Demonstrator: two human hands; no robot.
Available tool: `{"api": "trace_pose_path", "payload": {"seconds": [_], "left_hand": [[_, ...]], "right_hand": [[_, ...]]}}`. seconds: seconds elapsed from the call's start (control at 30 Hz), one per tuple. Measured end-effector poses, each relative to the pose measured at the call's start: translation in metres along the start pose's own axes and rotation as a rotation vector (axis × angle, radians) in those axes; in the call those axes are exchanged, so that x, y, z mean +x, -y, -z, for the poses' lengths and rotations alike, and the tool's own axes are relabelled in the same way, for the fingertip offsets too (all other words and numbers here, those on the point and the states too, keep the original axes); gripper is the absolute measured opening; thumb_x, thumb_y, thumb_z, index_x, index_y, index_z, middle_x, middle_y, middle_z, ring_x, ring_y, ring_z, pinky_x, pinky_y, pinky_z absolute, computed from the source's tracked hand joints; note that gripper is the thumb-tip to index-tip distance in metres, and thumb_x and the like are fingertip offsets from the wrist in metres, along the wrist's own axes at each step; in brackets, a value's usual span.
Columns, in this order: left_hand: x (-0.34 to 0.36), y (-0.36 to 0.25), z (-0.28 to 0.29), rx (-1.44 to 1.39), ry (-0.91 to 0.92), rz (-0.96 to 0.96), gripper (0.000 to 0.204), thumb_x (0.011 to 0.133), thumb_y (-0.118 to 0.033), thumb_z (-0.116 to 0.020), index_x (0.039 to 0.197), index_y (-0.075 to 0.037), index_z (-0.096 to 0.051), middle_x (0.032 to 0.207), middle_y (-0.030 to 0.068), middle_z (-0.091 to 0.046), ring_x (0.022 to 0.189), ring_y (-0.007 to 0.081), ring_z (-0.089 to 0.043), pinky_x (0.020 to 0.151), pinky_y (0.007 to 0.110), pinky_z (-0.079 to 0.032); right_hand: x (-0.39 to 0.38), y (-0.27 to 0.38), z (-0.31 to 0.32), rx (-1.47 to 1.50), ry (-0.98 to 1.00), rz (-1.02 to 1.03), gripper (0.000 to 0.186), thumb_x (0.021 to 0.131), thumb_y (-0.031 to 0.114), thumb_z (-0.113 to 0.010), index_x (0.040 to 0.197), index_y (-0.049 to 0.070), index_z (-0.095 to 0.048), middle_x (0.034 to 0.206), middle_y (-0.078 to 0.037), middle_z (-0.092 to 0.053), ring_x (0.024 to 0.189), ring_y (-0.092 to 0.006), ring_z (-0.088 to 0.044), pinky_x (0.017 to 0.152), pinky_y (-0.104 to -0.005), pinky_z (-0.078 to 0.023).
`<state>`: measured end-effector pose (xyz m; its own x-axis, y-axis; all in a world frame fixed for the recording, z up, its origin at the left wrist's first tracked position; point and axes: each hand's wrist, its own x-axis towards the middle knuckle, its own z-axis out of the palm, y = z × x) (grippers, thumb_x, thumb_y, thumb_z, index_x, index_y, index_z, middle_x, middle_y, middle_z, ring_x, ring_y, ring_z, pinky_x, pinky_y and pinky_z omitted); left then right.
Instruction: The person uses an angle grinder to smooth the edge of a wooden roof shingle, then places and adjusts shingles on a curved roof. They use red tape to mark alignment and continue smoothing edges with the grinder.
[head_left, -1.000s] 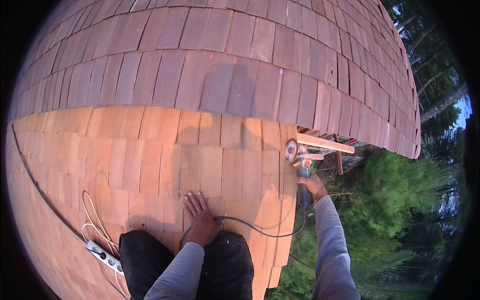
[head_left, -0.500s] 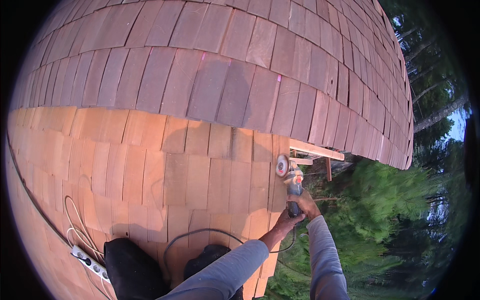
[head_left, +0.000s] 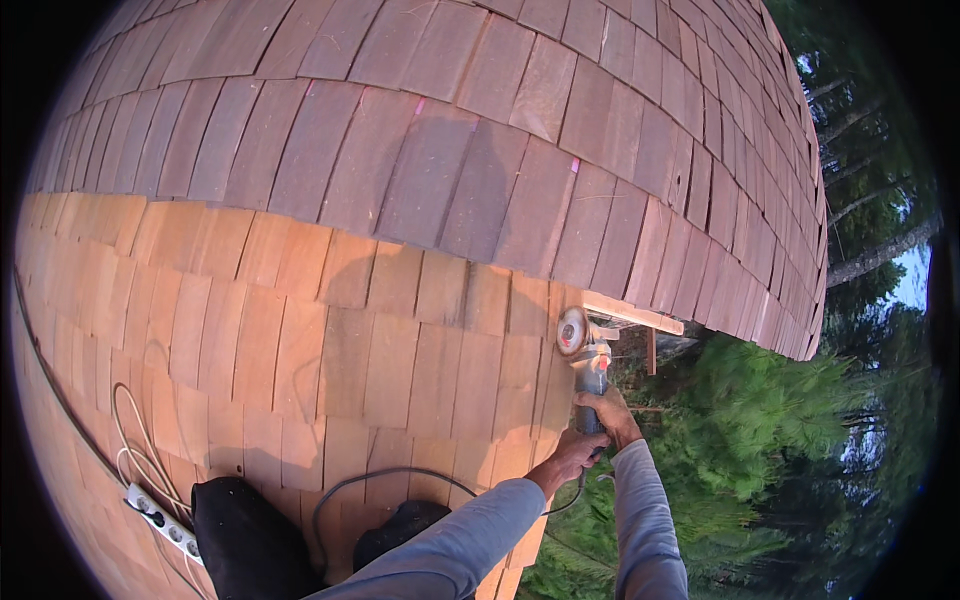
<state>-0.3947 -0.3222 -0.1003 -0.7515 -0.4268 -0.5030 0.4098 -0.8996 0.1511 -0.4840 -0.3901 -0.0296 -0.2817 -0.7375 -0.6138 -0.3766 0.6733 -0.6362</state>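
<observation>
From the view's centre, dark-clad knees (head_left: 250,545) are seen at seven o'clock, a white power strip (head_left: 162,522) at eight. At four, an angle grinder (head_left: 592,374) is clasped in both hands — its rear end by the left hand (head_left: 577,452), its body by the right hand (head_left: 613,414). Its disc (head_left: 572,331) is held by the orange shingles' (head_left: 395,372) edge; contact cannot be told. Beyond, darker shingles (head_left: 330,140) are ranged towards twelve — trees (head_left: 760,425) at four.

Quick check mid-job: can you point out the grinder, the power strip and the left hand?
Grinder (head_left: 591,379): head view, on its dark body.
Power strip (head_left: 174,533): head view, on its socket face near the middle.
Left hand (head_left: 576,453): head view, on the back of it.
</observation>
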Motion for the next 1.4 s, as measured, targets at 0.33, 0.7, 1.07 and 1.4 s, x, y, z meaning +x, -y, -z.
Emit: {"api": "trace_pose_path", "payload": {"seconds": [0.33,0.7,1.07,1.4], "left_hand": [[-0.01,0.001,-0.007,-0.023,-0.032,-0.041,0.018,0.083,-0.002,-0.074,0.096,-0.005,-0.062,0.075,0.0038,-0.06,0.053,0.0118,-0.053,0.038,0.024,-0.029],[0.006,-0.012,-0.012,-0.014,0.009,-0.028,0.015,0.082,-0.007,-0.076,0.09,-0.004,-0.063,0.07,0.0028,-0.058,0.052,0.0111,-0.052,0.039,0.024,-0.029],[0.0,-0.002,-0.01,-0.117,0.048,-0.064,0.016,0.083,-0.004,-0.075,0.089,-0.006,-0.06,0.072,0.0027,-0.057,0.051,0.0113,-0.05,0.039,0.024,-0.029],[-0.036,0.045,-0.01,-0.048,-0.001,-0.017,0.018,0.08,-0.008,-0.079,0.085,-0.003,-0.063,0.065,0.0023,-0.058,0.046,0.012,-0.05,0.038,0.028,-0.031]], "right_hand": [[-0.005,0.005,0.0,-0.088,0.002,0.033,0.038,0.076,0.02,-0.079,0.105,-0.002,-0.067,0.087,-0.01,-0.07,0.073,-0.0194,-0.067,0.066,-0.0348,-0.053],[0.004,0.022,0.006,-0.02,0.052,0.055,0.043,0.078,0.021,-0.077,0.113,-0.002,-0.068,0.092,-0.006,-0.069,0.077,-0.0199,-0.064,0.071,-0.0362,-0.052],[0.006,0.001,0.005,0.008,0.045,0.013,0.042,0.077,0.022,-0.078,0.111,-0.002,-0.068,0.091,-0.008,-0.07,0.077,-0.0201,-0.066,0.07,-0.0363,-0.053],[-0.044,-0.03,0.003,0.005,0.032,-0.043,0.049,0.077,0.027,-0.081,0.113,-0.001,-0.063,0.086,-0.009,-0.071,0.073,-0.0214,-0.069,0.067,-0.0364,-0.056]]}}
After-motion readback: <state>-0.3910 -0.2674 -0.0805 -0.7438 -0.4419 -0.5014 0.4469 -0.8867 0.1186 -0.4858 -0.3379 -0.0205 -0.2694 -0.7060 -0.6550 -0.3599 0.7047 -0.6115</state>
